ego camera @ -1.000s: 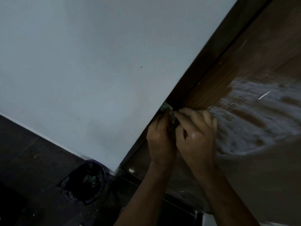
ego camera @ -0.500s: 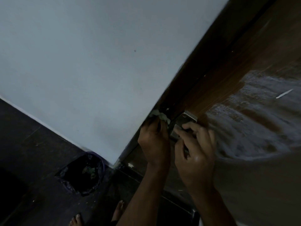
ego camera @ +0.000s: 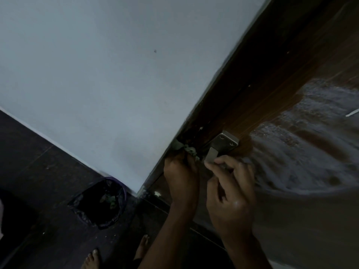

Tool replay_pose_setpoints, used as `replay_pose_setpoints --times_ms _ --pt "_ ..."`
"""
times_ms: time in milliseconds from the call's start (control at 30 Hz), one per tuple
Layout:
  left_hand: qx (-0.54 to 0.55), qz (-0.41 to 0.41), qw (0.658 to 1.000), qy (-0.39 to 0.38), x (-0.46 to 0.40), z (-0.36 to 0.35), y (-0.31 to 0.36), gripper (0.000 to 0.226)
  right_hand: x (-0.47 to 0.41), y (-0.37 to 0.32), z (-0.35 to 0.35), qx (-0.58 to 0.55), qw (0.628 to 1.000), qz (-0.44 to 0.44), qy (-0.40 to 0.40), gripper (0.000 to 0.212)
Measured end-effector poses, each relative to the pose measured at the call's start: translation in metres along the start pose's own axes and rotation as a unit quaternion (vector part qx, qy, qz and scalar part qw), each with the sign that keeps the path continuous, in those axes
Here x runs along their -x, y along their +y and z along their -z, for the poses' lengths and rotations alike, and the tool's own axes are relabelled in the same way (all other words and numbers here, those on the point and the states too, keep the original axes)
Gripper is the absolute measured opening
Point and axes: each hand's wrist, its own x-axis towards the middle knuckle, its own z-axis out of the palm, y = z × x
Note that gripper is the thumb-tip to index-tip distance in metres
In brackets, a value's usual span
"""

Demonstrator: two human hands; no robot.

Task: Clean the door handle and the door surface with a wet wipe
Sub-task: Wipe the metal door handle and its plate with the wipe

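Observation:
A brown wooden door (ego camera: 275, 98) fills the right side, with pale smeared streaks across its lower part. On it sits a metal door handle (ego camera: 223, 144) with a screwed plate. My right hand (ego camera: 231, 193) grips the lever of the handle from below. My left hand (ego camera: 181, 175) holds a crumpled, dirty wet wipe (ego camera: 189, 149) against the door edge next to the handle, where the door meets the frame. Most of the wipe is hidden inside my fingers.
A pale wall (ego camera: 116, 84) takes up the left and middle. A bin lined with a black bag (ego camera: 101, 202) stands on the dark tiled floor at the wall's foot. My bare feet (ego camera: 93, 259) show at the bottom edge.
Both hands have slid down, uncovering the handle's metal plate. My right hand, which lay over the handle, now grips its lever. The view has shifted, so the feet show.

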Motion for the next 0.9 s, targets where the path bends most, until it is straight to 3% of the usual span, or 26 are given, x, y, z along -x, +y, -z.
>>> replay_pose_setpoints --times_ms 100,200,400,500,567,700,800,900 --pt "0.02 -0.018 1.0 -0.001 0.011 -0.001 -0.001 0.024 -0.005 0.002 -0.001 -0.004 1.0 -0.009 0.01 0.029" --pt "0.048 -0.068 0.996 0.032 0.006 0.005 0.002 0.008 -0.009 0.004 -0.001 -0.013 0.999 -0.015 0.026 0.029" --pt "0.109 -0.248 0.96 0.066 -0.008 0.007 0.02 0.018 -0.006 0.007 -0.007 -0.033 0.999 -0.009 0.036 0.029" --pt "0.068 -0.26 0.96 0.084 -0.01 0.002 0.01 0.016 -0.005 0.008 -0.007 -0.038 0.998 -0.01 0.04 0.03" --pt "0.045 -0.206 0.975 0.076 -0.004 -0.002 -0.004 0.011 -0.006 0.009 -0.008 -0.041 0.998 -0.009 0.041 0.028" --pt "0.023 0.075 0.996 0.036 0.01 -0.006 -0.018 0.01 -0.008 0.01 -0.008 -0.051 0.998 -0.013 0.045 0.03" --pt "0.09 0.278 0.954 0.071 -0.006 -0.003 0.0 0.014 -0.01 0.009 -0.007 -0.058 0.997 -0.01 0.051 0.039" --pt "0.257 0.412 0.866 0.117 -0.024 0.001 0.038 0.012 -0.01 0.008 -0.006 -0.054 0.997 -0.014 0.054 0.04"
